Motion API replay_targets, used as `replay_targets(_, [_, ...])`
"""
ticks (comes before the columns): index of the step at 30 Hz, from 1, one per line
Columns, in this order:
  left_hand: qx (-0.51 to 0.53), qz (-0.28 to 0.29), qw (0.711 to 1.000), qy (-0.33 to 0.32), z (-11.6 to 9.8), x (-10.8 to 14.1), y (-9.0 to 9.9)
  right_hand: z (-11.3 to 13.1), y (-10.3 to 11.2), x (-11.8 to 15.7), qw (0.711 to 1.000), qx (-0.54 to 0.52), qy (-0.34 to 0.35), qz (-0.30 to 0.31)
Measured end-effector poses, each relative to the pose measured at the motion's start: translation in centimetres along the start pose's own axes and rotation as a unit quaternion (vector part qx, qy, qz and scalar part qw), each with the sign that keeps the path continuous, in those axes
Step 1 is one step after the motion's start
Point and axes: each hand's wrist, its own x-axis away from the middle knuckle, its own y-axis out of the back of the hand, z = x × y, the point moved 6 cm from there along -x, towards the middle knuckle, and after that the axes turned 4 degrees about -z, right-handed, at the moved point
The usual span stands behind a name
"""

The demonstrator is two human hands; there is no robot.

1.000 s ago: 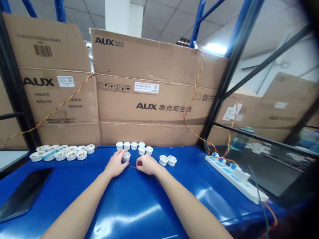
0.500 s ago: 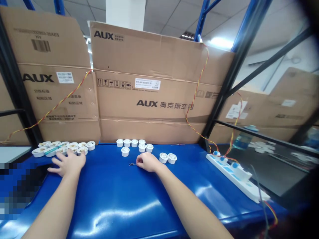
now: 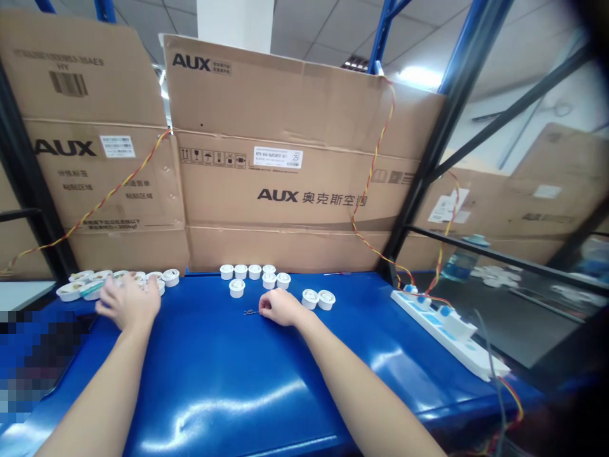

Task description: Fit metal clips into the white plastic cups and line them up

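My left hand point(image 3: 130, 301) hovers over a cluster of small white round cups point(image 3: 70, 291) at the table's back left, its fingers apart and slightly blurred. Under and beside it lies a teal object point(image 3: 90, 290) across the cups. My right hand point(image 3: 280, 308) rests near the middle of the blue table, fingers pinched together on a small dark metal piece point(image 3: 250, 311) that sticks out to the left. Behind it stand several white cups point(image 3: 269, 280), with a single cup point(image 3: 236, 289) to the left and two more point(image 3: 318, 299) to the right.
Large cardboard sheets point(image 3: 295, 127) stand along the back of the blue table point(image 3: 214, 381). A white power strip point(image 3: 447, 333) with plugs and a red-yellow cord lies on the right. Black rack posts point(image 3: 423, 152) rise at both sides. A dark pixelated area is at the left edge.
My left hand has drawn its spread fingers somewhat closer together over the left cups. My right hand keeps its pinch in nearly the same place. The view has shifted slightly.
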Motion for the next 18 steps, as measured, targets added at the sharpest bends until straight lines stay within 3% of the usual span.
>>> replay_targets(2, [0.083, 0.054, 0.985, -0.142, -3.6, 1.0, -0.9, 0.0, 0.0, 0.0, 1.0, 0.001, -0.005, 0.002])
replay_targets(5, [0.163, 0.228, 0.905, -0.32, -8.7, 5.0, -3.5, 0.0, 0.1, 0.0, 1.0, -0.002, -0.004, 0.001])
replay_targets(7, [0.164, 0.298, 0.866, -0.367, -10.3, 7.8, -5.1, 0.0, 0.1, -0.1, 1.0, -0.004, 0.003, 0.001])
replay_targets(10, [0.137, 0.391, 0.823, -0.389, -10.7, 11.2, -7.3, 0.1, -0.1, -0.2, 1.0, -0.002, 0.019, 0.0])
replay_targets(14, [0.144, 0.405, 0.824, -0.37, -10.0, 11.7, -7.6, -0.1, -0.5, -0.1, 1.0, 0.021, 0.021, 0.007])
replay_targets(18, [0.19, 0.342, 0.832, -0.393, -11.2, 10.9, -5.0, -0.5, -0.4, -0.1, 1.0, 0.012, 0.004, -0.009])
